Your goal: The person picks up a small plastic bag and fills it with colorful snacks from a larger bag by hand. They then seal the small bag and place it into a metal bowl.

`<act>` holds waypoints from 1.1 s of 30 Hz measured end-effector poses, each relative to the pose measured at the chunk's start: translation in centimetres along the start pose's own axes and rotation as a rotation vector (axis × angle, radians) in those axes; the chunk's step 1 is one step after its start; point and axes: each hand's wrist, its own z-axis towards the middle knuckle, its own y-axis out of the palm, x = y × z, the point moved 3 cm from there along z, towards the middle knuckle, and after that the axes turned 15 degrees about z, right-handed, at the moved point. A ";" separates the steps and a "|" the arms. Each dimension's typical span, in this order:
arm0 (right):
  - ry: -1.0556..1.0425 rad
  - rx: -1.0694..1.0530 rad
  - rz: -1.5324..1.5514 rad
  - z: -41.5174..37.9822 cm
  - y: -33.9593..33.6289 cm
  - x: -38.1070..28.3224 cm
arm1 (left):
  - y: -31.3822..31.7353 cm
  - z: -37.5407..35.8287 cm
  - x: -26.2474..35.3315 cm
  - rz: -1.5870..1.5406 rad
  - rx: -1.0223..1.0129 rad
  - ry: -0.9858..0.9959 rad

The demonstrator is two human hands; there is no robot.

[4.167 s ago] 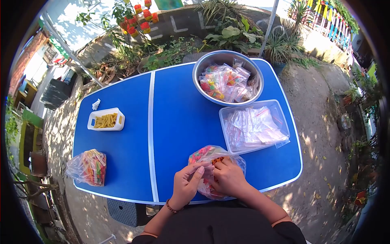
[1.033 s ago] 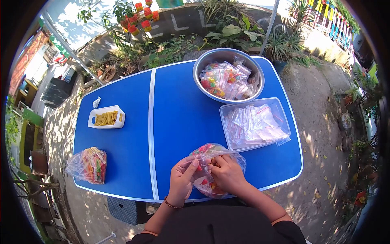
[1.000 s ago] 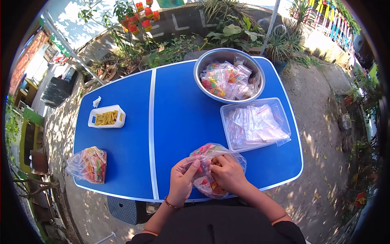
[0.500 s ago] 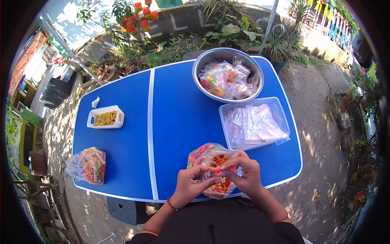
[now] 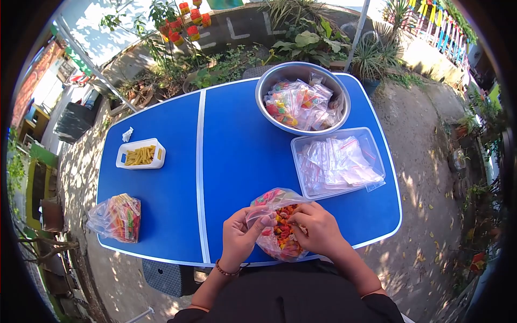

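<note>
A large clear plastic bag of red, orange and yellow wrapped candies (image 5: 283,232) stands open at the table's near edge. My left hand (image 5: 242,231) is closed, pinching a small clear plastic bag (image 5: 259,215) between thumb and fingers at the candy bag's left side. Over the right part of the candy bag's mouth is my right hand (image 5: 315,229), its fingers curled down among the candies. What those fingertips grip, if anything, is hidden.
On the blue table (image 5: 242,145) are a clear tub of small plastic bags (image 5: 339,164), a steel basin of filled bags (image 5: 304,102), a white container of yellow sticks (image 5: 141,155), a crumpled white piece (image 5: 127,134) and a bag of colourful packets (image 5: 118,218).
My hands have moved apart from where they met over the candy bag. The left has drawn leftward with the small bag; the right has dropped to the candies.
</note>
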 end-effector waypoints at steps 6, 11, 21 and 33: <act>-0.017 0.027 -0.134 0.8 3.1 0.3 | 0.5 -0.1 0.1 -0.025 -0.013 0.008; -0.025 0.018 -0.088 0.9 3.7 0.8 | 0.4 -0.1 0.1 -0.006 -0.020 -0.004; 0.155 0.319 0.837 0.1 0.0 -0.2 | 0.7 -0.2 -0.5 0.360 -0.086 0.075; -0.090 0.128 0.464 1.0 -1.0 -2.2 | 1.0 -0.2 0.9 0.521 -0.172 0.158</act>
